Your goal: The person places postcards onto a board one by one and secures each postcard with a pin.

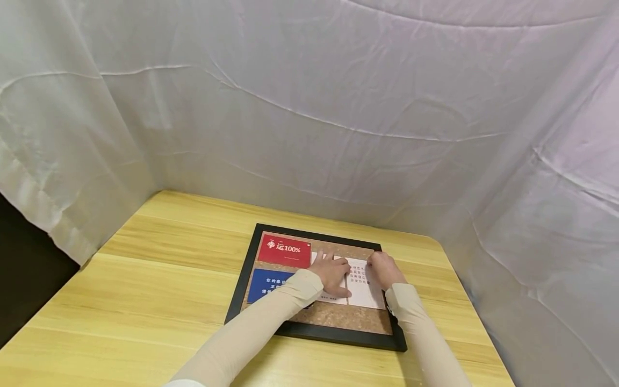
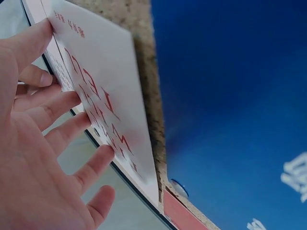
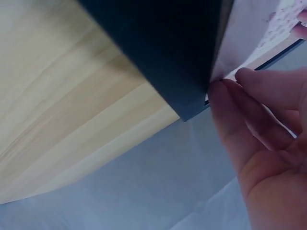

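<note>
A black-framed cork board (image 1: 333, 315) lies on the table, two white cards with red lettering side by side on its right half. My left hand (image 1: 330, 275) rests across them with fingers spread, touching the left white card (image 2: 112, 62) and the right white card (image 1: 365, 298). At the right card's upper right corner, beside the frame (image 3: 158, 52), are the bunched fingertips of my right hand (image 1: 385, 270). Whether they pinch something small there is hidden. On the board's left half are a red card (image 1: 285, 259) and, below it, a blue card (image 1: 258, 284), partly covered by my left sleeve.
A round tack (image 2: 180, 188) shows at the blue card's edge in the left wrist view. The light wooden table (image 1: 145, 285) extends left of the board. Pale cloth curtains (image 1: 309, 118) hang behind the table and at both sides.
</note>
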`<action>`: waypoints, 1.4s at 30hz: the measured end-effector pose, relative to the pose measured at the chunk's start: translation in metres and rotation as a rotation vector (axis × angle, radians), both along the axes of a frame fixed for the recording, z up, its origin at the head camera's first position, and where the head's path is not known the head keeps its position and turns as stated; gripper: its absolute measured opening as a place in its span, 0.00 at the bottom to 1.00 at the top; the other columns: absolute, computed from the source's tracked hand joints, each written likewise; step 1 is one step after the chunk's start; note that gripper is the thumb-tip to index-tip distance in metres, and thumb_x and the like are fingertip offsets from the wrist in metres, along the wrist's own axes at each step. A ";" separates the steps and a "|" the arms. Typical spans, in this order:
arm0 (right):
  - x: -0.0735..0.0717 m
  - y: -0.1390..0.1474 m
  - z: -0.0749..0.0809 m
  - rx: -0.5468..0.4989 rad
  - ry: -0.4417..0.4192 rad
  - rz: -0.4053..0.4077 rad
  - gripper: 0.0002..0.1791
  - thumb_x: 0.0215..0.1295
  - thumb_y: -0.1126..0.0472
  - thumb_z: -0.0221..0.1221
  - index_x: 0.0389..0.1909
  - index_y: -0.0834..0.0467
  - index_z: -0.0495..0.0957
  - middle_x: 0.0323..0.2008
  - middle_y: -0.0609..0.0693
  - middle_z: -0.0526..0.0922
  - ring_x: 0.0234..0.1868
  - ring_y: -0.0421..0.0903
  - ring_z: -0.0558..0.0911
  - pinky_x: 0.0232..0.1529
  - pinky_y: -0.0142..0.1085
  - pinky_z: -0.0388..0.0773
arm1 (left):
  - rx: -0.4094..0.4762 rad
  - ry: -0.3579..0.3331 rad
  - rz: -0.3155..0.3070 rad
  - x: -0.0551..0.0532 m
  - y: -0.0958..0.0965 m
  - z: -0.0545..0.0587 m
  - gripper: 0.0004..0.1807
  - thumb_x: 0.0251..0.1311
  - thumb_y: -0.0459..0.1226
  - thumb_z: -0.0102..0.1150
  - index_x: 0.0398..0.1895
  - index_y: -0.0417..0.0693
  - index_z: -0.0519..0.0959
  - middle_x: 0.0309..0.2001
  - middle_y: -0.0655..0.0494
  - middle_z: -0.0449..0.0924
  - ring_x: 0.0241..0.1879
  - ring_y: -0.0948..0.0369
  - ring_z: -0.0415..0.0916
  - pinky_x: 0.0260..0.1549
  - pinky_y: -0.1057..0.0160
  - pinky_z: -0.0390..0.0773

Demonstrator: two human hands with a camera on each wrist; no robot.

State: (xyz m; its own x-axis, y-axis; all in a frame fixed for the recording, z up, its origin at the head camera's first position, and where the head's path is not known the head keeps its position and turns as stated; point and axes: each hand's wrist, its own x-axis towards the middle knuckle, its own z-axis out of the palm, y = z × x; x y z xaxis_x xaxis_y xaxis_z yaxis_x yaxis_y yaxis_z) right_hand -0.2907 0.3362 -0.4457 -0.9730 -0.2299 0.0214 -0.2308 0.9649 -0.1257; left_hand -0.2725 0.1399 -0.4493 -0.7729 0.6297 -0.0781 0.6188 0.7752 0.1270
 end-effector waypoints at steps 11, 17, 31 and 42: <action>0.008 -0.006 -0.003 0.008 0.032 0.033 0.07 0.64 0.72 0.59 0.37 0.64 0.86 0.38 0.58 0.88 0.39 0.52 0.86 0.42 0.45 0.82 | -0.024 0.011 0.001 0.000 0.002 0.002 0.33 0.53 0.66 0.60 0.60 0.64 0.76 0.68 0.66 0.70 0.68 0.54 0.62 0.60 0.52 0.59; 0.015 -0.010 0.001 0.000 -0.006 0.072 0.05 0.60 0.72 0.62 0.35 0.65 0.85 0.38 0.59 0.87 0.39 0.51 0.83 0.45 0.47 0.80 | -0.024 0.029 0.001 0.001 0.005 0.002 0.30 0.52 0.66 0.61 0.55 0.63 0.80 0.69 0.64 0.70 0.72 0.51 0.59 0.61 0.53 0.59; 0.033 -0.010 0.024 -0.206 0.014 0.042 0.25 0.70 0.63 0.55 0.63 0.72 0.69 0.59 0.71 0.74 0.61 0.66 0.74 0.62 0.57 0.71 | 0.074 0.100 -0.021 0.014 -0.002 0.026 0.25 0.57 0.57 0.64 0.55 0.59 0.80 0.65 0.60 0.74 0.65 0.54 0.66 0.63 0.48 0.61; 0.068 -0.022 0.095 -0.313 0.159 -0.001 0.30 0.74 0.52 0.53 0.70 0.63 0.64 0.68 0.64 0.67 0.68 0.65 0.68 0.64 0.61 0.66 | 0.368 0.238 0.113 0.030 -0.082 0.067 0.26 0.64 0.56 0.57 0.60 0.56 0.78 0.70 0.53 0.69 0.70 0.50 0.63 0.66 0.44 0.60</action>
State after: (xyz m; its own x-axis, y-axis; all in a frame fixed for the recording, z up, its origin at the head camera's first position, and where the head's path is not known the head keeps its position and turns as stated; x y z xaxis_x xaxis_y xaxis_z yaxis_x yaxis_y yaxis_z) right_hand -0.2229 0.3139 -0.3511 -0.9520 -0.1870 0.2423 -0.2700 0.8858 -0.3775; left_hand -0.2429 0.0582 -0.3819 -0.8079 0.4924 0.3238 0.5779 0.7697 0.2714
